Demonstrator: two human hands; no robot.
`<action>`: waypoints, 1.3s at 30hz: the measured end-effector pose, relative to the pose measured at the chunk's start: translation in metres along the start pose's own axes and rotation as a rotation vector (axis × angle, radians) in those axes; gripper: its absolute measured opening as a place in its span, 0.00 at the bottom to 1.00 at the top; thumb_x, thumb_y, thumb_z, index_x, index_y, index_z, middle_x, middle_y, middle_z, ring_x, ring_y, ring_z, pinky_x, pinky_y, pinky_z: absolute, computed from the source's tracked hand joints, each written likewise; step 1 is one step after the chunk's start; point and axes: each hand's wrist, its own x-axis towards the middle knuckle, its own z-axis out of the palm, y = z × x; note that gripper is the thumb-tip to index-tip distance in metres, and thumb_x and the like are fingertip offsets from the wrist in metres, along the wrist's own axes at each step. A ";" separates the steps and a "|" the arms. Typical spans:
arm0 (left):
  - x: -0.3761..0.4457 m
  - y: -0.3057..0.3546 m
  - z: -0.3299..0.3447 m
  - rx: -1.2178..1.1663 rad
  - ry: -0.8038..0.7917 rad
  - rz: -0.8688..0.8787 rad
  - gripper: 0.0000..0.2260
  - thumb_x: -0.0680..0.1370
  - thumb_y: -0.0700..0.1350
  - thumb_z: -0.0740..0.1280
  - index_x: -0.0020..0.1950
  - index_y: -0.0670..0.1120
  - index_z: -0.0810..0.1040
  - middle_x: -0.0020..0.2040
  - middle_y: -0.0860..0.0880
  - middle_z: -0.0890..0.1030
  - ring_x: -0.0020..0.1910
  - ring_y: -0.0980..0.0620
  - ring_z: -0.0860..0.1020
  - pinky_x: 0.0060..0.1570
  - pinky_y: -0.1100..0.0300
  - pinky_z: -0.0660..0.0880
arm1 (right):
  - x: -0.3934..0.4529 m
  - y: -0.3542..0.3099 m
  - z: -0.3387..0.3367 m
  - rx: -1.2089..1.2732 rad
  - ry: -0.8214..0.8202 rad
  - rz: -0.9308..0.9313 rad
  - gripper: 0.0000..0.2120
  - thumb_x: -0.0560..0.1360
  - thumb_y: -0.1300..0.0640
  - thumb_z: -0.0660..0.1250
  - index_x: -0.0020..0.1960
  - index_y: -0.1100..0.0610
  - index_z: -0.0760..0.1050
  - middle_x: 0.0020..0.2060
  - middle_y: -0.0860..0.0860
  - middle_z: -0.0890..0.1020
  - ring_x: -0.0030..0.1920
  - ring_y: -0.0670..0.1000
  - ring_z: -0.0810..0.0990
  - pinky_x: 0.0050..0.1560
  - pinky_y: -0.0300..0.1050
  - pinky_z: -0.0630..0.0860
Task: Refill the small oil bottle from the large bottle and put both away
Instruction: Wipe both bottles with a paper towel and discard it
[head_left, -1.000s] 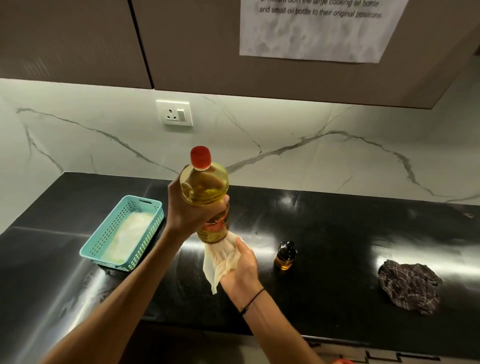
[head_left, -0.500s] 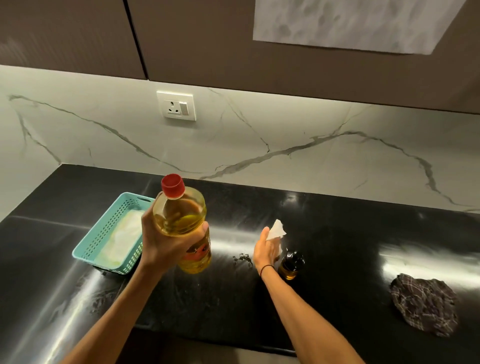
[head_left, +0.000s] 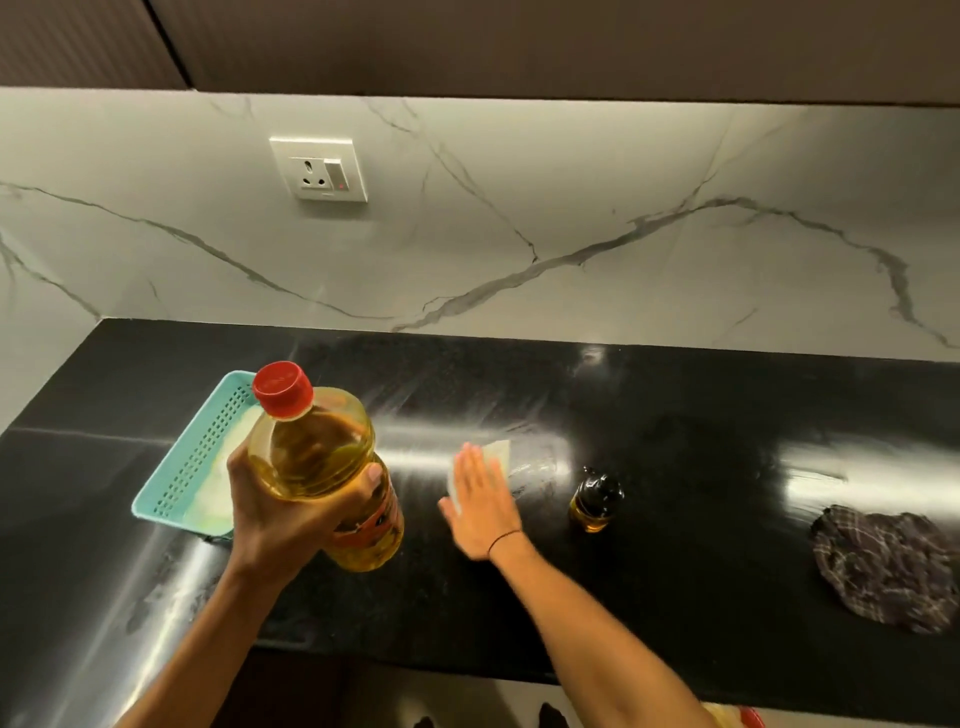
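The big bottle (head_left: 324, 467) is held above the table (head_left: 675, 415) by the left hand (head_left: 280, 512), its fingers curled around it, lower than before. The right hand (head_left: 480, 506) is now pressed flat, fingers straight, on the tissue (head_left: 496, 451). The small bottle (head_left: 592, 499) stands just right of it.

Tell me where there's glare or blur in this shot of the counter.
Head view: bright streaky glare on the black counter behind the right hand and above the checked cloth; the right hand and the tissue under it are motion-blurred; the large bottle in the left hand is sharp; the wide lens bows the counter's edges.
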 end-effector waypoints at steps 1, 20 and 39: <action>-0.001 0.001 0.002 -0.008 -0.016 -0.003 0.21 0.62 0.52 0.83 0.53 0.57 0.83 0.50 0.44 0.87 0.49 0.38 0.86 0.55 0.32 0.82 | -0.011 -0.014 0.006 0.004 -0.007 -0.085 0.37 0.84 0.38 0.41 0.83 0.61 0.40 0.82 0.60 0.40 0.82 0.59 0.37 0.82 0.59 0.39; -0.007 -0.004 0.004 -0.022 -0.024 -0.064 0.23 0.61 0.60 0.84 0.53 0.58 0.85 0.50 0.47 0.88 0.50 0.39 0.87 0.56 0.36 0.83 | -0.055 -0.056 0.027 0.084 0.025 0.016 0.39 0.84 0.38 0.49 0.83 0.62 0.40 0.82 0.61 0.40 0.82 0.59 0.36 0.82 0.58 0.41; -0.021 -0.011 0.016 -0.056 -0.065 -0.058 0.30 0.62 0.57 0.85 0.59 0.48 0.82 0.54 0.38 0.86 0.52 0.34 0.86 0.55 0.30 0.81 | -0.039 0.062 0.003 0.049 0.080 0.294 0.37 0.84 0.39 0.40 0.83 0.62 0.39 0.82 0.60 0.40 0.82 0.59 0.37 0.82 0.57 0.40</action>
